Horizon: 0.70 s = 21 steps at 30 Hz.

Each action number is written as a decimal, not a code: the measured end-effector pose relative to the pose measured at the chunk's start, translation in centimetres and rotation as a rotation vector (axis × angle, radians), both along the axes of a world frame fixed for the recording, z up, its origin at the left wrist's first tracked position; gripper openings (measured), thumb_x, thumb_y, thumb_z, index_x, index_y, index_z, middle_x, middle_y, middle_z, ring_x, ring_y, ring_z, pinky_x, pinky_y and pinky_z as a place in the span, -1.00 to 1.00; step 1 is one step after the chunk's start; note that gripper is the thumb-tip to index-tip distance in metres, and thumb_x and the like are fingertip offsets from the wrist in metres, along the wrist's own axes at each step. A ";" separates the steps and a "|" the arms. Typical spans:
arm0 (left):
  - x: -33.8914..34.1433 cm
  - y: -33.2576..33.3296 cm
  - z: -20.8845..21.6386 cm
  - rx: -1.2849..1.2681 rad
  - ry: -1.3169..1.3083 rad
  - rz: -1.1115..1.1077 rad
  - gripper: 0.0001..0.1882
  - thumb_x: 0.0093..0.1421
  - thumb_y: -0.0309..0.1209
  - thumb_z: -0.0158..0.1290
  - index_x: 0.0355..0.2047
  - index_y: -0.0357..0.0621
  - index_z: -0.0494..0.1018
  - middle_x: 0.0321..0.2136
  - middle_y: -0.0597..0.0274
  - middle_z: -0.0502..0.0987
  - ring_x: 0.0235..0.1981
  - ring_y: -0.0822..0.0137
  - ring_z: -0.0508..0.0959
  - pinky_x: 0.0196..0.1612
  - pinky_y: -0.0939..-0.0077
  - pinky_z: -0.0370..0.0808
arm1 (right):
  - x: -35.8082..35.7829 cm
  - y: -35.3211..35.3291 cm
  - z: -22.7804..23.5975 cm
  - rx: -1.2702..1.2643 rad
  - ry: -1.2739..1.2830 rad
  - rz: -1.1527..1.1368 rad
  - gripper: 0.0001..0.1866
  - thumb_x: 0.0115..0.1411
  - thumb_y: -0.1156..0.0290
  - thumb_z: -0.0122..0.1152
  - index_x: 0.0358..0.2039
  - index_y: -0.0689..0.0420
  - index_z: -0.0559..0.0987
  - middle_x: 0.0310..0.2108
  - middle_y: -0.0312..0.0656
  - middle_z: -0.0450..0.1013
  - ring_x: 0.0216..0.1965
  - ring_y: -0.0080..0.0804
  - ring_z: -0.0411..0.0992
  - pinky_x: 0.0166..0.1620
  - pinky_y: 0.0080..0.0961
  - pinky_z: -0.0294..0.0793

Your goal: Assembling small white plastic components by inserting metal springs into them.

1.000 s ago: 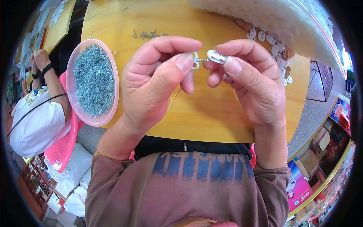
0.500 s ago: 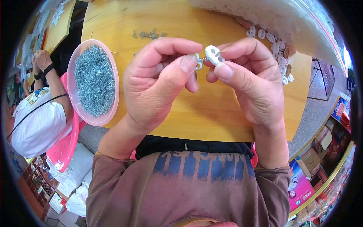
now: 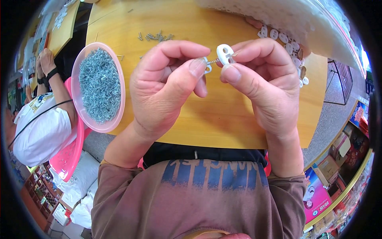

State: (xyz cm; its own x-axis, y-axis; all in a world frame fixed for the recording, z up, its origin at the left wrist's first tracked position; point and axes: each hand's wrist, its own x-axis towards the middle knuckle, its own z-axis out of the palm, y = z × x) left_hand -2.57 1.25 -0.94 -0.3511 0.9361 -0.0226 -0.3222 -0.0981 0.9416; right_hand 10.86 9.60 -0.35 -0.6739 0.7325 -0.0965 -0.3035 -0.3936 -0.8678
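Above the near half of the table, my left hand [image 3: 163,81] pinches a small white plastic piece [image 3: 207,70] between thumb and fingers, which cover most of it. Opposite it, my right hand [image 3: 266,83] grips a white oval plastic piece with holes [image 3: 221,51] between thumb and index finger. A thin threaded metal shaft, seemingly a screw [image 3: 213,61], bridges the two white pieces. Its ends are hidden, so I cannot tell how deep it sits in either one. Both hands are closed on their pieces.
A pink oval bowl [image 3: 121,71] full of small silvery screws stands at the left. Loose screws [image 3: 157,36] lie beyond my hands. White oval pieces [image 3: 288,47] lie at the far right beside a large clear plastic bag [image 3: 274,16]. Another person [image 3: 47,115] sits at the left.
The oval piece in my right hand has turned and tilted on the metal shaft, and my right thumb has shifted slightly left. My left hand stays nearly still.
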 end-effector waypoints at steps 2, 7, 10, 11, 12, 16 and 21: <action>-0.1 -0.1 -0.1 0.007 -0.005 -0.001 -0.84 0.06 -0.58 -0.10 -0.31 -0.35 0.32 -0.56 0.27 0.39 -0.61 0.57 0.39 -0.53 0.80 0.33 | -0.1 -0.1 -0.1 0.080 -0.014 -0.019 -0.80 -0.12 0.66 0.16 -0.43 0.23 0.40 -0.41 -0.20 0.39 -0.37 -0.58 0.36 -0.27 -0.69 0.37; -0.1 -0.2 -0.1 0.007 0.003 0.002 -0.84 0.06 -0.58 -0.10 -0.32 -0.35 0.32 -0.55 0.26 0.40 -0.61 0.57 0.40 -0.54 0.80 0.33 | -0.2 -0.2 0.1 0.115 -0.061 -0.017 -0.74 -0.11 0.65 0.16 -0.34 0.24 0.40 -0.41 -0.25 0.39 -0.37 -0.62 0.34 -0.27 -0.73 0.34; 0.1 -0.2 0.0 -0.027 0.004 0.014 -0.84 0.05 -0.58 -0.09 -0.32 -0.35 0.32 -0.54 0.25 0.41 -0.61 0.57 0.40 -0.54 0.81 0.33 | -0.2 -0.2 0.1 0.109 -0.056 -0.011 -0.71 -0.11 0.65 0.16 -0.30 0.26 0.39 -0.41 -0.27 0.39 -0.37 -0.62 0.33 -0.27 -0.74 0.34; 0.0 -0.2 0.0 -0.025 0.004 0.010 -0.84 0.05 -0.58 -0.09 -0.32 -0.35 0.32 -0.54 0.24 0.41 -0.61 0.57 0.40 -0.54 0.81 0.33 | -0.2 -0.2 0.1 0.104 -0.071 0.002 -0.69 -0.11 0.65 0.16 -0.28 0.27 0.39 -0.41 -0.27 0.39 -0.36 -0.62 0.33 -0.27 -0.74 0.34; 0.0 -0.2 -0.1 -0.022 0.004 0.006 -0.84 0.05 -0.57 -0.09 -0.32 -0.35 0.32 -0.54 0.24 0.41 -0.61 0.57 0.40 -0.55 0.81 0.33 | -0.2 -0.2 0.0 0.104 -0.072 0.002 -0.69 -0.11 0.65 0.16 -0.28 0.27 0.39 -0.41 -0.27 0.39 -0.36 -0.62 0.33 -0.27 -0.74 0.34; 0.1 -0.2 -0.1 -0.022 0.006 0.010 -0.84 0.05 -0.57 -0.09 -0.32 -0.35 0.32 -0.54 0.24 0.41 -0.61 0.57 0.40 -0.55 0.82 0.32 | -0.1 -0.2 -0.2 0.218 -0.087 0.007 -0.70 -0.09 0.65 0.15 -0.27 0.27 0.39 -0.40 -0.27 0.38 -0.35 -0.62 0.33 -0.25 -0.73 0.33; 0.1 -0.2 0.0 -0.025 0.015 0.017 -0.85 0.06 -0.57 -0.09 -0.32 -0.35 0.32 -0.53 0.25 0.42 -0.61 0.58 0.40 -0.55 0.82 0.32 | -0.1 -0.3 -0.4 0.476 -0.127 -0.027 -0.71 -0.07 0.65 0.13 -0.26 0.29 0.39 -0.39 -0.26 0.38 -0.34 -0.61 0.33 -0.24 -0.72 0.33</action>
